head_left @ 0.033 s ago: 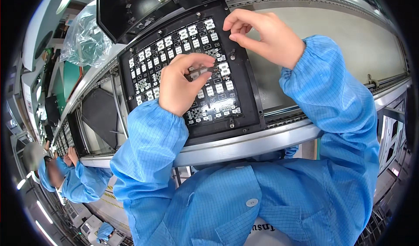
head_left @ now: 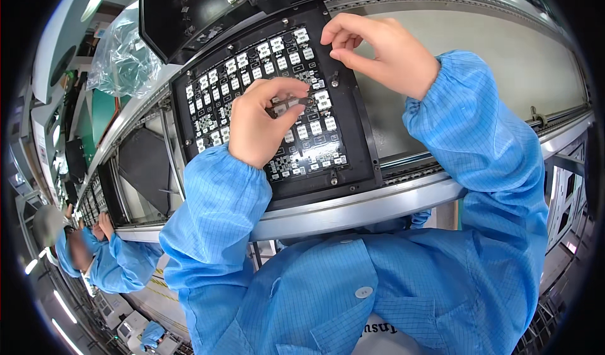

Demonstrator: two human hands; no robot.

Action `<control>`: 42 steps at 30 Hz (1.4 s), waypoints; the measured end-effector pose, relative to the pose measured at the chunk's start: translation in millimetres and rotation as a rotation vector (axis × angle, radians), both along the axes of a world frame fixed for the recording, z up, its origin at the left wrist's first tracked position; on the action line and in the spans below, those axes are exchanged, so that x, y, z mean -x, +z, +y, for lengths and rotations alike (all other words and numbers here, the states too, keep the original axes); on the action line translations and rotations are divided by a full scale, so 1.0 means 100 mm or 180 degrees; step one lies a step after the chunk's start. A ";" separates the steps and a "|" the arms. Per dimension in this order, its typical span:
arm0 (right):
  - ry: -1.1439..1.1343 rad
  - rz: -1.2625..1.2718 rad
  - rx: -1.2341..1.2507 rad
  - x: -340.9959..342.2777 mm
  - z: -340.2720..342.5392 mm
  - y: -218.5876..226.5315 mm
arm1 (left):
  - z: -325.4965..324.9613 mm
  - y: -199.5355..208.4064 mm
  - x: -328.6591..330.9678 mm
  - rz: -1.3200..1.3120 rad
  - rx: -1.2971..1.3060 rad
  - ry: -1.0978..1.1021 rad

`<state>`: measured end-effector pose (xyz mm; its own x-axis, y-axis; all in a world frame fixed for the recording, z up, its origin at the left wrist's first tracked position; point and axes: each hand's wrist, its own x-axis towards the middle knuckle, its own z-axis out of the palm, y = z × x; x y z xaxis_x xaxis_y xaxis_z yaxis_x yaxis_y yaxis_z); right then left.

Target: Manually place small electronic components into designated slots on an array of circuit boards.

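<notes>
A black rectangular tray (head_left: pixel 356 166) lies before me, holding a black circuit board with rows of white connectors (head_left: pixel 322 99) and other small parts. My left hand (head_left: pixel 259 119) is over the middle of the board, thumb and forefinger curved into a pinch. A small dark round component (head_left: pixel 307 102) shows between their tips; whether it is seated on the board I cannot tell. My right hand (head_left: pixel 384 51) hovers at the tray's far right corner, fingers loosely curled. Its thumb and forefinger tips are slightly apart, with nothing visible between them.
The tray rests on a conveyor with a metal front rail (head_left: pixel 365 200). Black bins (head_left: pixel 189 15) stand behind it. A clear plastic bag (head_left: pixel 126 56) lies at the far left, and a dark sheet (head_left: pixel 145 166) left of the tray. Farther left, another person's hands (head_left: pixel 104 224) are at the line.
</notes>
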<state>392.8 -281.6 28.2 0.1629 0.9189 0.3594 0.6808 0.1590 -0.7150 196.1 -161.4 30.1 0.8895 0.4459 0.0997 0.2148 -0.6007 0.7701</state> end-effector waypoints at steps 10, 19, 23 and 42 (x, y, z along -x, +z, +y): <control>0.0004 -0.0045 -0.0255 -0.04 -0.03 -0.05 | -0.01 -0.02 -0.05 0.0059 -0.0005 -0.0100; -0.0032 -0.0054 0.0035 -0.09 -0.09 -0.02 | 0.03 0.03 -0.05 0.0017 -0.1053 -0.0924; -0.0582 -0.0153 0.0352 -0.04 -0.07 0.02 | -0.07 0.07 0.06 -0.0006 -0.1541 -0.0771; 0.0133 0.1584 0.1112 0.04 0.00 -0.23 | -0.64 -0.22 3.82 0.1957 -0.2321 0.4528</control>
<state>389.1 -281.8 5.5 0.1950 0.9780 -0.0746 0.2499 -0.1231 -0.9604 -186.1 -225.2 7.8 -0.1548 0.8810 0.4471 0.9877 0.1480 0.0503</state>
